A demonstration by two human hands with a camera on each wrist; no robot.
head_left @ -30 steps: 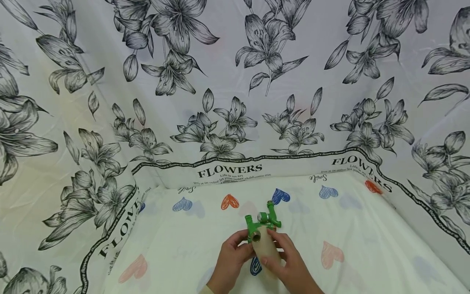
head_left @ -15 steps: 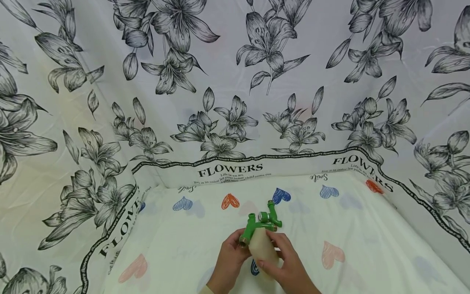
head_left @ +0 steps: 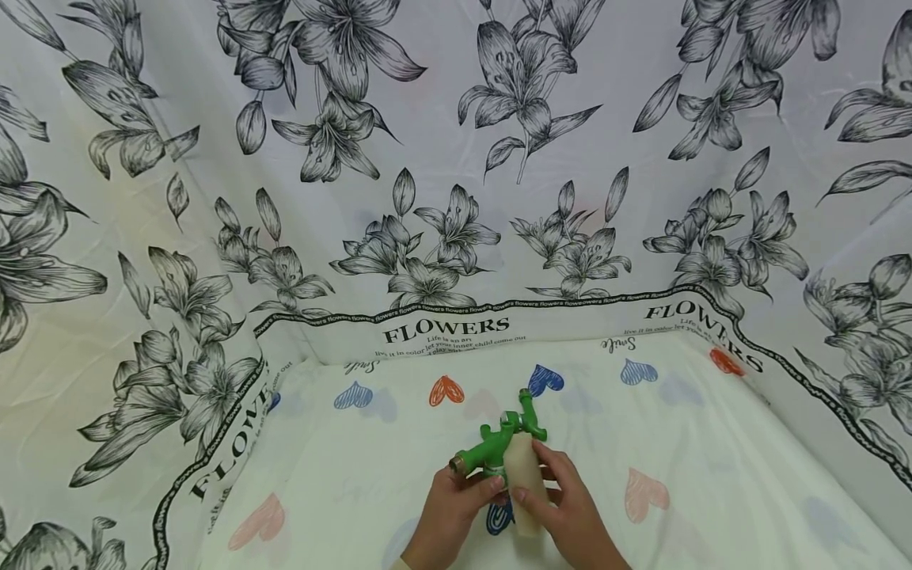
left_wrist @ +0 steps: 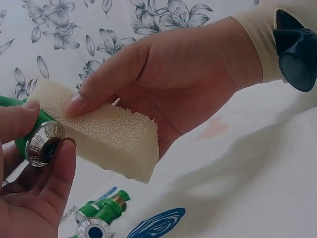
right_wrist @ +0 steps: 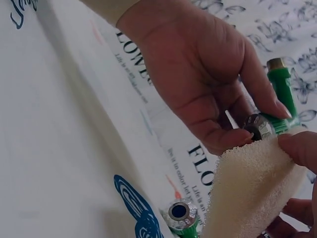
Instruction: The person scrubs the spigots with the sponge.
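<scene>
My left hand (head_left: 466, 492) grips a green pipe fitting (head_left: 488, 453) with a brass end pointing left and a chrome cap (left_wrist: 43, 144). My right hand (head_left: 554, 484) pinches a beige sponge block (head_left: 523, 483) between thumb and fingers and presses its end against the fitting. In the left wrist view the sponge (left_wrist: 106, 134) touches the fitting just behind the chrome cap. The right wrist view shows the left hand (right_wrist: 198, 74) round the fitting (right_wrist: 281, 94) and the sponge (right_wrist: 247, 193) meeting it from below. A second green fitting (head_left: 530, 413) lies on the cloth just beyond the hands.
A white cloth with coloured hearts (head_left: 641, 491) covers the table. Sheets printed with black lilies and "FLOWERS" (head_left: 445, 331) rise as walls at the back, left and right. The second fitting (left_wrist: 101, 218) is the only loose object near the hands.
The left hand has turned the held fitting, so its brass end swung from facing me to pointing left. The sponge has shifted along the fitting with the right hand.
</scene>
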